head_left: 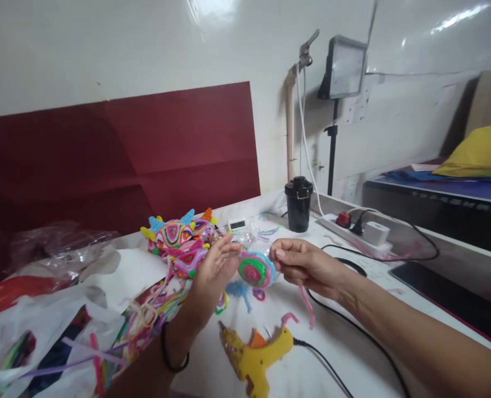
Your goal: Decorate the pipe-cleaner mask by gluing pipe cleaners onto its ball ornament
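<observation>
A round coiled piece (254,271) in pink, green and blue hangs between my hands above the white table. My right hand (297,262) is at its right edge, thumb and fingers pinched together; whether they grip the piece or something thin beside it is hard to make out. On the other side, my left hand (218,265) is raised, slightly blurred, with fingers extended near the piece's left edge. Below lies a yellow glue gun (260,356) with a black cord. Blue fuzzy pieces (239,290) rest on the table under the round piece.
Colourful fuzzy figures (179,237) sit behind my left hand, with loose pipe cleaners (146,318) and plastic bags (55,331) at the left. A black cup (298,204), a power strip (353,232) and a dark phone-like slab (453,301) stand or lie right.
</observation>
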Demonstrator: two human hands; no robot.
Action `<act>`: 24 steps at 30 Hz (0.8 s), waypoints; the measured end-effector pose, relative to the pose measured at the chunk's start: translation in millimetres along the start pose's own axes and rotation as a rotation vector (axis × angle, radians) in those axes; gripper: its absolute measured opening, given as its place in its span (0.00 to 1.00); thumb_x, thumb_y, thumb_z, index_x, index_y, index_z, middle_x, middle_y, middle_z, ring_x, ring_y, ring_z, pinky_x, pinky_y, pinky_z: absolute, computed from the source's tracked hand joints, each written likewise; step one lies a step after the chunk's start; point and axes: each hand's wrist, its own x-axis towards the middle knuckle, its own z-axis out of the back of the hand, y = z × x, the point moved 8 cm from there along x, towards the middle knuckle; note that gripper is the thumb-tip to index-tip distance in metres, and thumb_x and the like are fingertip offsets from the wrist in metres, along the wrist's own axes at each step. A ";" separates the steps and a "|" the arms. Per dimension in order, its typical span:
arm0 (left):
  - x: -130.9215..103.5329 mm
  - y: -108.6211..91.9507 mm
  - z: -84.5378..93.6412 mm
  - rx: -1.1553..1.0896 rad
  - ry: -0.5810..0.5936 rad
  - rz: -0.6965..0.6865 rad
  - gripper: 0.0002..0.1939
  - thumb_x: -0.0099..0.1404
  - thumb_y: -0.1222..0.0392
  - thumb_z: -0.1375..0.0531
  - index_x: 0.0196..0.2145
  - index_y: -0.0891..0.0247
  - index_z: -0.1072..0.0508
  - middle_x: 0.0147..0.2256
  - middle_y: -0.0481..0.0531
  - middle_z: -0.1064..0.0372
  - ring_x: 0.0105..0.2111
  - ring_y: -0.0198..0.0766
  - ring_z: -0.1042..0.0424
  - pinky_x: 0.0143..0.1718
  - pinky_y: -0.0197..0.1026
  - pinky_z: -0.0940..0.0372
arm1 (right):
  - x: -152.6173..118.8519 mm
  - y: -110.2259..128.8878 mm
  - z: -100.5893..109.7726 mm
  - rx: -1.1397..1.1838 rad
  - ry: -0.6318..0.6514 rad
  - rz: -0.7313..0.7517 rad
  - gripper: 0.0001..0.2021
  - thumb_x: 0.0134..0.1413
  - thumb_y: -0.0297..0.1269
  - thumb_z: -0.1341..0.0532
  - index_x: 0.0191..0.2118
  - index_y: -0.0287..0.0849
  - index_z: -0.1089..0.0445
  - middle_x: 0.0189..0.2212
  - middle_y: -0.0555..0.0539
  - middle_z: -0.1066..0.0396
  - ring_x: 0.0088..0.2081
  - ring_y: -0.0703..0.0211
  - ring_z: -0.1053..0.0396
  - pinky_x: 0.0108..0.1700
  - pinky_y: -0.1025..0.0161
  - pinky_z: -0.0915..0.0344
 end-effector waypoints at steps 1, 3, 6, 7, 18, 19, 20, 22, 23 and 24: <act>-0.2 5.0 1.6 -0.047 0.001 0.056 0.27 0.63 0.47 0.42 0.56 0.63 0.37 0.48 0.59 0.30 0.51 0.47 0.31 0.53 0.46 0.38 | 2.3 -1.9 -0.8 -0.003 0.020 -0.021 0.12 0.48 0.38 0.31 0.28 0.36 0.32 0.22 0.54 0.32 0.14 0.78 0.59 0.17 0.70 0.66; -1.8 14.6 3.6 -0.103 0.002 0.144 0.23 0.64 0.47 0.43 0.52 0.62 0.32 0.43 0.56 0.28 0.46 0.45 0.29 0.50 0.45 0.37 | 6.7 -6.1 -2.8 -0.011 0.045 -0.056 0.12 0.47 0.39 0.31 0.27 0.36 0.32 0.21 0.54 0.33 0.14 0.78 0.60 0.16 0.69 0.66; -4.9 25.2 6.6 -0.174 -0.028 0.207 0.18 0.62 0.49 0.40 0.46 0.62 0.27 0.37 0.53 0.26 0.42 0.44 0.28 0.46 0.44 0.35 | 13.1 -12.5 -8.5 -0.018 0.071 -0.091 0.12 0.46 0.39 0.31 0.27 0.37 0.32 0.17 0.57 0.38 0.14 0.77 0.60 0.16 0.70 0.66; -6.2 27.6 6.5 -0.219 -0.034 0.221 0.16 0.61 0.50 0.40 0.43 0.62 0.25 0.36 0.53 0.26 0.41 0.43 0.28 0.45 0.44 0.34 | 15.3 -14.6 -10.9 -0.021 0.079 -0.100 0.12 0.46 0.38 0.31 0.28 0.36 0.32 0.16 0.58 0.40 0.14 0.77 0.60 0.16 0.70 0.65; -29.7 46.8 21.4 -0.474 -0.115 0.344 0.11 0.59 0.53 0.39 0.37 0.59 0.32 0.43 0.54 0.28 0.45 0.46 0.29 0.43 0.47 0.31 | 44.1 -36.8 -23.4 -0.085 0.005 -0.117 0.14 0.45 0.42 0.31 0.26 0.36 0.30 0.11 0.60 0.45 0.13 0.74 0.56 0.16 0.70 0.61; -30.5 47.4 23.8 -0.472 -0.111 0.330 0.11 0.60 0.53 0.40 0.38 0.59 0.31 0.43 0.54 0.28 0.46 0.46 0.29 0.43 0.47 0.31 | 46.4 -37.5 -22.3 -0.098 -0.025 -0.105 0.13 0.44 0.41 0.31 0.28 0.35 0.29 0.13 0.58 0.41 0.13 0.74 0.54 0.16 0.70 0.60; -31.2 47.5 25.9 -0.469 -0.106 0.316 0.10 0.61 0.54 0.40 0.39 0.59 0.31 0.43 0.54 0.28 0.46 0.46 0.29 0.44 0.46 0.31 | 48.5 -37.7 -20.7 -0.113 -0.058 -0.091 0.12 0.44 0.39 0.31 0.29 0.34 0.28 0.15 0.56 0.38 0.14 0.74 0.52 0.16 0.70 0.60; -33.2 47.0 28.6 -0.491 -0.096 0.297 0.10 0.62 0.55 0.41 0.41 0.60 0.30 0.44 0.53 0.28 0.47 0.44 0.30 0.45 0.45 0.32 | 51.7 -36.5 -15.8 -0.145 -0.129 -0.067 0.09 0.45 0.35 0.33 0.31 0.34 0.27 0.21 0.51 0.31 0.15 0.74 0.47 0.16 0.71 0.58; -34.6 46.7 29.5 -0.514 -0.092 0.295 0.10 0.62 0.56 0.41 0.41 0.61 0.30 0.43 0.53 0.28 0.46 0.43 0.29 0.45 0.44 0.32 | 52.4 -35.0 -12.6 -0.162 -0.167 -0.057 0.08 0.45 0.33 0.34 0.32 0.34 0.27 0.24 0.49 0.28 0.16 0.74 0.45 0.16 0.71 0.57; -36.2 46.5 30.4 -0.540 -0.090 0.296 0.09 0.63 0.57 0.40 0.41 0.61 0.30 0.42 0.53 0.28 0.45 0.42 0.29 0.45 0.43 0.33 | 52.1 -32.7 -8.9 -0.178 -0.206 -0.049 0.06 0.46 0.32 0.35 0.32 0.34 0.27 0.26 0.48 0.27 0.16 0.73 0.44 0.17 0.71 0.55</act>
